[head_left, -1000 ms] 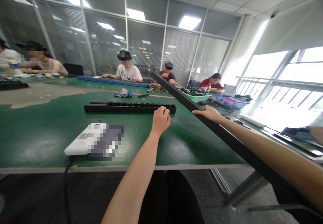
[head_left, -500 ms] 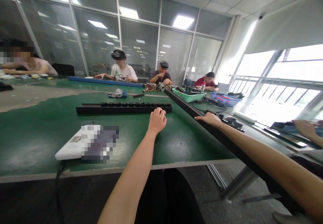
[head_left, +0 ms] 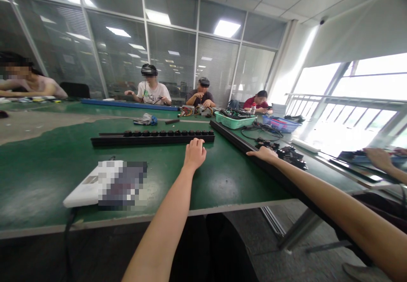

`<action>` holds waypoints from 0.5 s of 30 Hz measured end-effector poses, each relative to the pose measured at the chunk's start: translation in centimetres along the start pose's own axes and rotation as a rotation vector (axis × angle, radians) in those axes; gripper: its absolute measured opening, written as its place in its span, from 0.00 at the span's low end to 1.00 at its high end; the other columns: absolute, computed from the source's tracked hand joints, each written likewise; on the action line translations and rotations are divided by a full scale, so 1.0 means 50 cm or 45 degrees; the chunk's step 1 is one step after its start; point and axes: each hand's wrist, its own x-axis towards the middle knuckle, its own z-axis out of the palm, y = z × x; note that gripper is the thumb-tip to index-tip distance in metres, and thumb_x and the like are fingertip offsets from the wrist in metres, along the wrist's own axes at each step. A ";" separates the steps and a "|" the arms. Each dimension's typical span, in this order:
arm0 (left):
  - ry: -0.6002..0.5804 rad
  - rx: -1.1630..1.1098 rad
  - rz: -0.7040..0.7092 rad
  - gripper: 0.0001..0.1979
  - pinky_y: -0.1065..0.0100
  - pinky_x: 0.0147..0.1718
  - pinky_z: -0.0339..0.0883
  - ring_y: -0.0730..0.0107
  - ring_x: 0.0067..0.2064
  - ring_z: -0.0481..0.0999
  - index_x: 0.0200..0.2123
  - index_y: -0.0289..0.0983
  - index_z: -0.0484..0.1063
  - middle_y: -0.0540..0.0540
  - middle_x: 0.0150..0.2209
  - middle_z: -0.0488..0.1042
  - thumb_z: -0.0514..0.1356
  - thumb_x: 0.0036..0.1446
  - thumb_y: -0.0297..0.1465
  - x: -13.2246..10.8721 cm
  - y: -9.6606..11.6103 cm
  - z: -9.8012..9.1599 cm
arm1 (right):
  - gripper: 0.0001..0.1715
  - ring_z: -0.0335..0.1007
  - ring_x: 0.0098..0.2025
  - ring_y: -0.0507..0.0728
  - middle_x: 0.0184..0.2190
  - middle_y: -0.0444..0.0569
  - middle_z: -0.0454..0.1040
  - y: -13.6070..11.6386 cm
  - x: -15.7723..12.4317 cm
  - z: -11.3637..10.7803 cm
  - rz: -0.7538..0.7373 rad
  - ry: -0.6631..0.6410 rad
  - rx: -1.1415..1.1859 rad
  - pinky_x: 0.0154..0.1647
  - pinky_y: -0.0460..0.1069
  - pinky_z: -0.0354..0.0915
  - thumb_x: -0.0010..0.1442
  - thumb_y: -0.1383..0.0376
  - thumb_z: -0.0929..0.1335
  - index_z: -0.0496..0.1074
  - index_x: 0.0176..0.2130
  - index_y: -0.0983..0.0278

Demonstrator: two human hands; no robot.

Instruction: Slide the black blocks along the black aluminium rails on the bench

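Left hand (head_left: 194, 154) curled, knuckles up, at the near edge of the long black power strip (head_left: 152, 138), close to its right end; much the same spot as in the earlier frame, fingers bent and resting there, with no telling whether clenched on the strip or merely touching it. Right hand (head_left: 263, 154) stretched out, fingers nearly flat across a long black bar (head_left: 230, 135); no clear grip visible, so grasping or just pressing remains impossible to tell.

Main change: that bar no longer tilted up, with its far end lowered since the earlier frame and the whole length now lying low to the right of the power strip, along the edge of the green surface (head_left: 41, 180). Pile of small black connectors (head_left: 289, 157) just beyond the bar, to the right of the strip, more fully in view than before. Behind the strip, a crumpled cloth (head_left: 145, 120). In front of it, a white device (head_left: 85, 184) partly blurred out. Further right of the strip, a green plastic basket (head_left: 234, 121) of cables and a blue crate (head_left: 280, 124). Far right, another person's hand (head_left: 380, 159), separate from these two.
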 end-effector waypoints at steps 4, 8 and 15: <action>-0.006 0.000 -0.010 0.13 0.55 0.50 0.68 0.51 0.54 0.73 0.52 0.39 0.69 0.38 0.51 0.73 0.56 0.66 0.25 0.001 0.002 0.003 | 0.46 0.78 0.53 0.72 0.50 0.67 0.79 0.040 0.024 0.006 0.021 0.011 -0.005 0.51 0.60 0.72 0.55 0.33 0.70 0.77 0.50 0.70; -0.021 -0.025 -0.004 0.13 0.55 0.51 0.68 0.52 0.54 0.73 0.52 0.39 0.70 0.38 0.52 0.73 0.56 0.65 0.25 0.002 0.000 0.007 | 0.50 0.77 0.55 0.73 0.52 0.68 0.78 0.074 0.044 0.014 0.023 0.047 -0.023 0.53 0.61 0.71 0.53 0.33 0.71 0.75 0.55 0.70; -0.010 -0.058 -0.008 0.10 0.55 0.51 0.69 0.53 0.53 0.74 0.48 0.40 0.71 0.39 0.50 0.73 0.57 0.64 0.25 0.003 -0.004 0.013 | 0.52 0.74 0.58 0.75 0.56 0.70 0.77 0.115 0.067 0.021 0.030 0.064 -0.056 0.56 0.63 0.69 0.55 0.33 0.70 0.70 0.59 0.70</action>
